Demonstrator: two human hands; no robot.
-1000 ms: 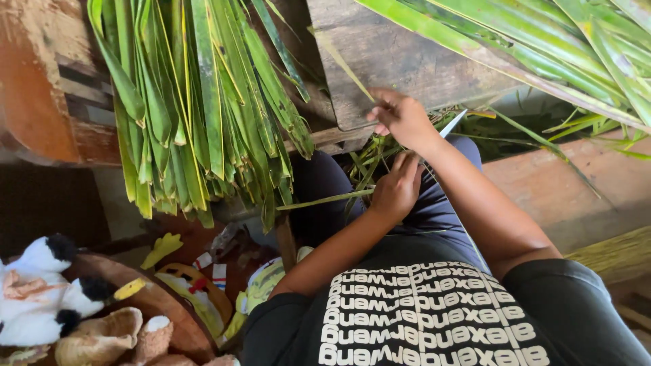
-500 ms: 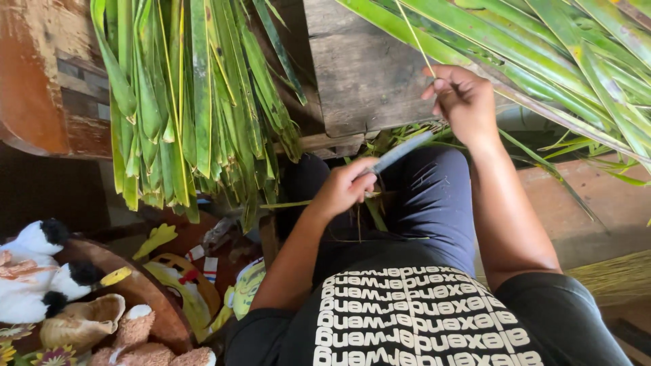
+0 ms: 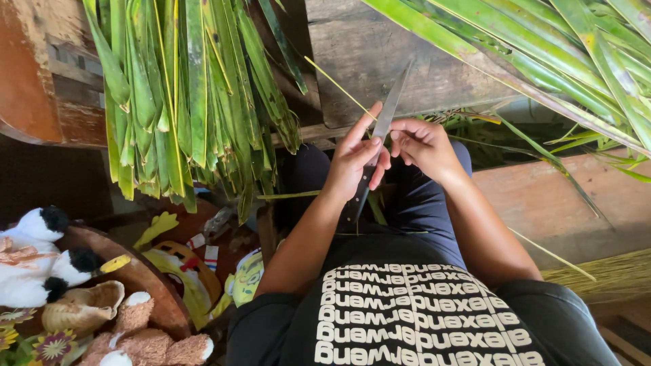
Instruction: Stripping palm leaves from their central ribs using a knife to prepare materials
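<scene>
My left hand (image 3: 356, 159) grips a knife (image 3: 388, 112) by its dark handle, blade pointing up and away over my lap. My right hand (image 3: 424, 146) is just right of the blade, fingertips pinched close to it and to my left thumb. A thin yellow leaf rib (image 3: 338, 85) slants up and left from between the two hands. What the right fingertips pinch is too small to make out. Cut green leaf scraps (image 3: 369, 203) lie on my dark trousers.
A bundle of green leaf strips (image 3: 190, 102) hangs at upper left. Long palm fronds (image 3: 542, 47) cross the upper right over a wooden board (image 3: 380, 61). A wooden bowl (image 3: 146, 285) with stuffed toys (image 3: 30, 271) sits lower left. Stripped ribs (image 3: 610, 274) lie at right.
My right hand came down from the fronds at upper right to meet my left hand. The knife swung from pointing right to pointing up. The view shifted slightly.
</scene>
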